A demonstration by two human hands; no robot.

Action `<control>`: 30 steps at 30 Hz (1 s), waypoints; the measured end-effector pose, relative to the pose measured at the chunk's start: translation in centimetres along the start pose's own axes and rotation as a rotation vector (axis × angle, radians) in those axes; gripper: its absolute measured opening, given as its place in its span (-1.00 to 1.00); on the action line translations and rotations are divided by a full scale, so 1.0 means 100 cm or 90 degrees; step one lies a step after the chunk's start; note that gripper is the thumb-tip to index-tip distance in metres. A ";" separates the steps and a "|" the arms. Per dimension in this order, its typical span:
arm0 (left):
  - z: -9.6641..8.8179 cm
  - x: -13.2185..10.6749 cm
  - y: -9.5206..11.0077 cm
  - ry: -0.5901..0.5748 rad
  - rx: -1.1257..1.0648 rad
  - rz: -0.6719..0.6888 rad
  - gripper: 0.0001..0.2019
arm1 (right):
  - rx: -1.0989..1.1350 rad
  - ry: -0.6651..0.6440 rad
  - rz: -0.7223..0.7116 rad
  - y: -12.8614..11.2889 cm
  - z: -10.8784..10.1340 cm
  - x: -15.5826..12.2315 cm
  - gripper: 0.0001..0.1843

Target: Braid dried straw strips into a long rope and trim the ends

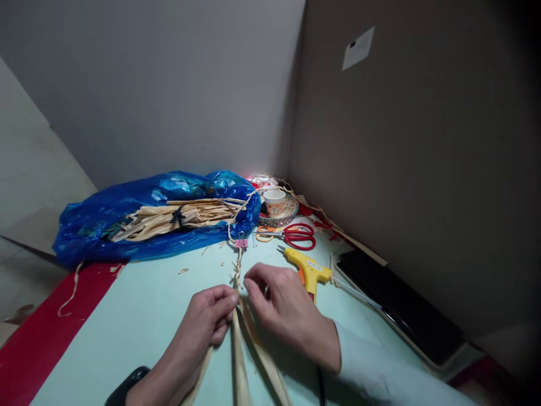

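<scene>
A narrow braid point(237, 269) of pale dried plant strips runs toward me, its far end held by a pink binder clip point(241, 243). My left hand point(208, 316) pinches the braid's near end between thumb and index finger; one strip passes down under this hand. Two loose flat strips point(240, 361) fan out from there toward me. Just right of the braid, my right hand point(287, 307) has its fingers curled and thumb and index tips close together. Whether a thin strand lies between those tips, I cannot make out.
A blue plastic bag point(97, 225) holds a tied bundle of dried strips point(156, 221). Right of it are a paper cup point(274, 202) in a basket, red-handled scissors point(299, 237), a yellow glue gun point(310, 269) and a black tablet-like device point(397, 304). Walls stand behind and to the right.
</scene>
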State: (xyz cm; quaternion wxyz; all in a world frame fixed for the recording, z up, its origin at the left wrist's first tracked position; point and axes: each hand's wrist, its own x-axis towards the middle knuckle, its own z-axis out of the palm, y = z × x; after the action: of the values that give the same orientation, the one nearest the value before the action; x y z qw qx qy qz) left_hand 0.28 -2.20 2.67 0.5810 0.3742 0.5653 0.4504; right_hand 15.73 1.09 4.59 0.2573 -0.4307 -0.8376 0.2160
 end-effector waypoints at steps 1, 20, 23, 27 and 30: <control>0.000 0.001 0.000 -0.003 -0.003 -0.004 -0.72 | 0.048 -0.005 0.034 0.003 -0.002 0.004 -0.79; 0.000 -0.008 0.003 0.070 0.374 0.111 -0.66 | 0.366 -0.117 0.119 0.017 0.018 0.012 -0.71; 0.001 -0.015 0.007 0.078 0.431 0.149 -0.68 | 0.369 -0.106 0.111 0.017 0.020 0.010 -0.71; 0.006 -0.026 0.000 0.074 0.610 0.298 -0.71 | 0.390 -0.116 0.092 0.017 0.019 0.009 -0.74; 0.006 -0.029 -0.014 0.078 0.753 0.461 -0.75 | 0.405 -0.135 0.099 0.016 0.015 0.010 -0.71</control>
State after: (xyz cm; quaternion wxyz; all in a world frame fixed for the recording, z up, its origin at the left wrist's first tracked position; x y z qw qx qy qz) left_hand 1.15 -5.31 2.29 0.0597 0.7667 0.5872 0.2527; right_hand 15.25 2.56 2.75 0.2732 -0.3666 -0.7150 0.5289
